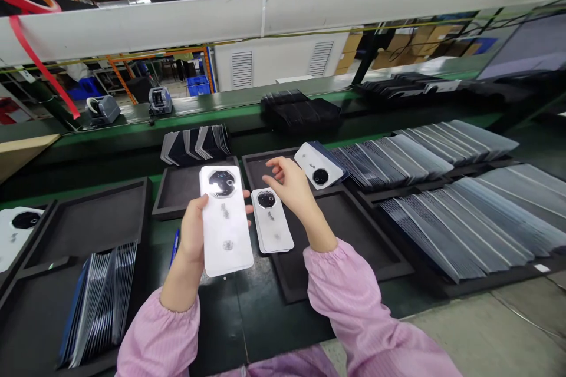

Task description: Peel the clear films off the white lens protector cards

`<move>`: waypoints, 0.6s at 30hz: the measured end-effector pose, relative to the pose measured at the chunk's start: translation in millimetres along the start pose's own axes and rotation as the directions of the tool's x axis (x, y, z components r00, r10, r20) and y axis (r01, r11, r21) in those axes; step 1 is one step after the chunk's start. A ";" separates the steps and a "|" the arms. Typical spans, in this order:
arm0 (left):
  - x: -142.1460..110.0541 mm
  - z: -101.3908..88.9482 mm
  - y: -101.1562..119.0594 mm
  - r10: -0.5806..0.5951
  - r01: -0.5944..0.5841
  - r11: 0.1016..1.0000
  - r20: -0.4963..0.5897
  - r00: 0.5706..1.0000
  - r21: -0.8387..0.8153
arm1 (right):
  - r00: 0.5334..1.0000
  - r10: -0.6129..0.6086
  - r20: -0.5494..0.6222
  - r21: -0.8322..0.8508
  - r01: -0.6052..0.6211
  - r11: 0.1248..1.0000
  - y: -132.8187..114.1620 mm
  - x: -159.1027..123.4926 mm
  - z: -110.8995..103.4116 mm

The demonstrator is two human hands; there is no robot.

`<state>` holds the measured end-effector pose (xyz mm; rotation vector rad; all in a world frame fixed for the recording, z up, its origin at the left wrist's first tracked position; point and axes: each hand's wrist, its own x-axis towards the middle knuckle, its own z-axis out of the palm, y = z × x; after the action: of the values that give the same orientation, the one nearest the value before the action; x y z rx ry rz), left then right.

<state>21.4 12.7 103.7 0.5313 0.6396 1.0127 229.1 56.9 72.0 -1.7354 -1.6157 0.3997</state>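
My left hand (194, 227) is closed around a white phone back cover (226, 218) with a round black camera area at its top. The fingertips show along its right edge and the thumb lies on the left. My right hand (289, 185) is raised over a black tray, fingers apart and lightly bent, with nothing visible in them. Just below it, a small stack of white phone back covers (274, 224) overlaps the tray's left edge. Beyond the right hand, another white phone back cover (318, 166) leans at the front of a row of panels.
Rows of film-covered panels (469, 227) fill the trays on the right. To the left, a black tray (88, 218) holds upright panels (104, 300). A blue pen (175, 247) lies on the green table. Tape dispensers (102, 109) stand on the back ledge under a white beam (186, 20).
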 end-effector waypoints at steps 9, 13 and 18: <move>-7.9 -7.4 -15.1 -0.098 0.074 0.952 0.067 0.993 0.296 | 0.717 -0.638 -0.280 0.128 0.687 0.716 -42.4 -40.2 -15.7; -7.1 -16.0 -16.3 -0.077 0.038 0.943 0.105 0.992 0.331 | 0.751 -0.620 -0.228 0.178 0.658 0.732 -38.4 -38.6 -22.3; -12.1 -15.9 -12.7 0.012 -0.081 0.874 0.145 0.989 0.479 | 0.787 -0.604 -0.127 0.256 0.614 0.747 -34.8 -37.7 -30.2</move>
<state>13.2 -1.8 86.9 1.0557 0.7632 0.8473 217.2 10.5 107.4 -0.9116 -1.8819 0.2553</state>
